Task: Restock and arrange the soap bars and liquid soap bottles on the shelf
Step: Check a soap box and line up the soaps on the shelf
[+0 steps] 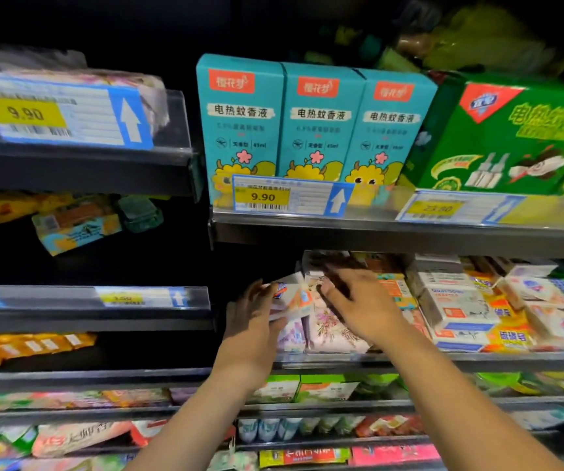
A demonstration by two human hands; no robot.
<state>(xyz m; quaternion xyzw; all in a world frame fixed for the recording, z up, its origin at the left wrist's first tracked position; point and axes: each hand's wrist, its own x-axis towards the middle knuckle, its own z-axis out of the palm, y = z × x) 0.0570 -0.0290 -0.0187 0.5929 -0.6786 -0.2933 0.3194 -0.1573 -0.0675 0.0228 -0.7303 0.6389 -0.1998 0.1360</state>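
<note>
Head view: left grip (253, 317) holds soap box (291, 297); right grip (358, 300) flat on floral pack (335, 331).
Light, stiff carton; take it by the long sides.

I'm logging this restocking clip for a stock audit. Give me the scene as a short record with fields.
left hand: holds a white soap box, tilted, at the left end of the soap row
right hand: reaches over the pink floral soap packs; grip too blurred to judge
soap shelf: stacked soap boxes crowd it to the right of the hands
shelf above: three teal boxes, a green box, a price tag reading 9.90
</note>
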